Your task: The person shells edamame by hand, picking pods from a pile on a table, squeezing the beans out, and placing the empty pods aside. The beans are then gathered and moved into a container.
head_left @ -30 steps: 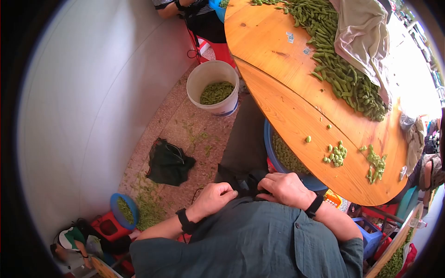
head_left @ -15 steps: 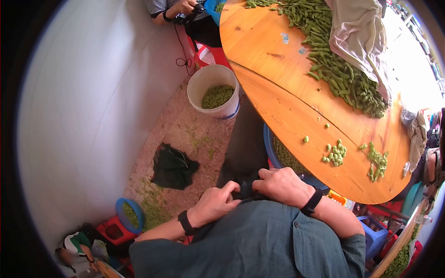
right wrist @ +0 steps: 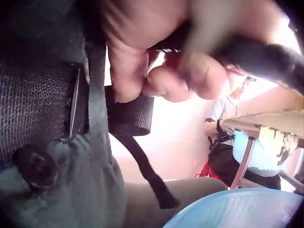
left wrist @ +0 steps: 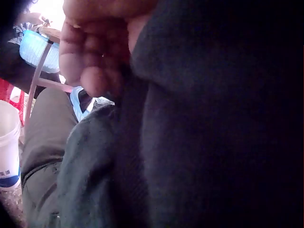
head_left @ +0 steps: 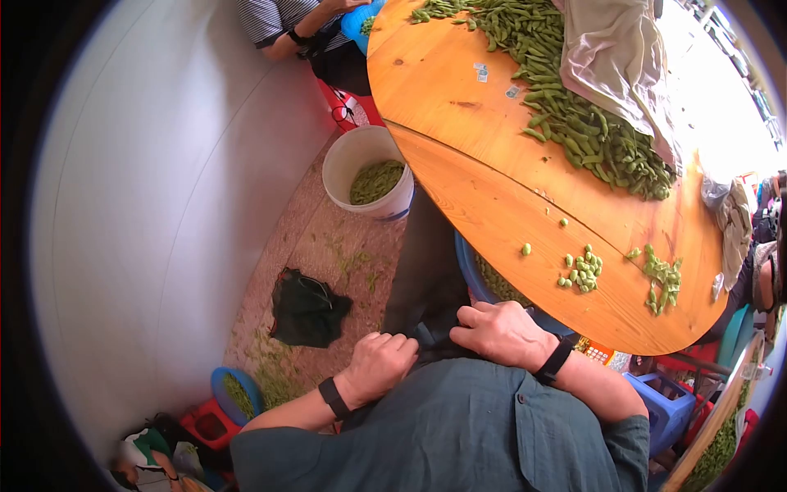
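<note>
Both hands are at the person's waist, at the hem of the blue-green shirt (head_left: 459, 426). In the head view the left hand (head_left: 380, 369) has its fingers curled against dark cloth; the left wrist view shows the fingers (left wrist: 97, 78) bent at the edge of that dark cloth (left wrist: 142, 95). The right hand (head_left: 504, 332) holds a black webbing belt (right wrist: 135, 114), pinched under its fingers in the right wrist view. The belt passes behind a belt loop (right wrist: 97, 90), and a narrow black strap (right wrist: 149, 175) hangs below it. A shirt button (right wrist: 35, 166) shows close by.
A wooden table (head_left: 459, 164) bears bean pods (head_left: 607, 139), a pale cloth (head_left: 615, 66) and shelled beans (head_left: 585, 271). Under its edge stands a blue basin (head_left: 467, 262). A white bucket (head_left: 393, 201) and a dark cloth bag (head_left: 307, 307) are on the floor. Another person (head_left: 283, 25) sits beyond.
The left hand's thumb and forefinger pointed toward the right hand before; now its fingers are curled in. The right hand stays at the waist. The table and bucket have shifted left in view.
</note>
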Demonstrator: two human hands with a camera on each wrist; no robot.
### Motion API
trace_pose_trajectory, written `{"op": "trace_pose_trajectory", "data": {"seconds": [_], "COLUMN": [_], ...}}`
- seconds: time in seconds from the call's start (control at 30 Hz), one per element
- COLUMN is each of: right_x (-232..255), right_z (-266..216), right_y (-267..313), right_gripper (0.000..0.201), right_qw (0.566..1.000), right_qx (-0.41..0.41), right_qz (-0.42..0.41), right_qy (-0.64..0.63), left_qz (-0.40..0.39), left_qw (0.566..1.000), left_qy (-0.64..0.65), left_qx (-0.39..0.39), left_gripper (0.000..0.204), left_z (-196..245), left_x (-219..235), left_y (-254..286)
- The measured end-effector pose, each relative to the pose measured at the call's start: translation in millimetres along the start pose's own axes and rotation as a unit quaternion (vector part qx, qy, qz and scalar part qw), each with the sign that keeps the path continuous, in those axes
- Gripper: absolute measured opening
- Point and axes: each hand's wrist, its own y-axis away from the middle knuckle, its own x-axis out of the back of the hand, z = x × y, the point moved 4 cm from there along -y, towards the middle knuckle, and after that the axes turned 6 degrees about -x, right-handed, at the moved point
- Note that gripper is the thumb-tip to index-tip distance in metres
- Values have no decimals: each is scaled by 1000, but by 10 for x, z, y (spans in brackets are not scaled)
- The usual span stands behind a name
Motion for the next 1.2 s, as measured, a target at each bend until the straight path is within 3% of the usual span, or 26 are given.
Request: {"op": "trace_pose_trajectory", "data": {"seconds": [0.3,0.5,0.57,0.6,0.67,0.83,0.87,0.93,1.2], "right_x": [-52,-75,-40,-62,-84,-9,-29,-105,-238], "right_z": [107,117,150,163,163,163,160,135,138], "right_y": [164,96,86,93,102,194,242,279,226], "right_gripper": [10,13,15,15,14,19,22,30,24], "right_qw": [999,996,992,992,991,977,977,977,989], "right_qx": [7,-70,-83,-90,-99,-150,-145,-139,-119], "right_qz": [39,63,79,74,72,77,31,-35,-31], "right_qy": [-12,-7,-44,-52,-55,-128,-152,-155,-86], "left_qz": [-12,41,58,55,34,50,58,55,40], "left_qw": [998,996,989,989,995,993,988,987,996], "left_qy": [51,66,89,90,84,107,145,149,79], "left_qx": [42,49,-104,-106,-52,-15,4,10,-10], "left_gripper": [18,23,23,23,21,19,19,18,16], "left_z": [-42,-23,44,57,41,-36,-53,-68,-63], "left_x": [-34,91,61,26,-63,-158,-142,-141,-160], "left_y": [-8,-165,-193,-197,-212,-277,-295,-300,-221]}}
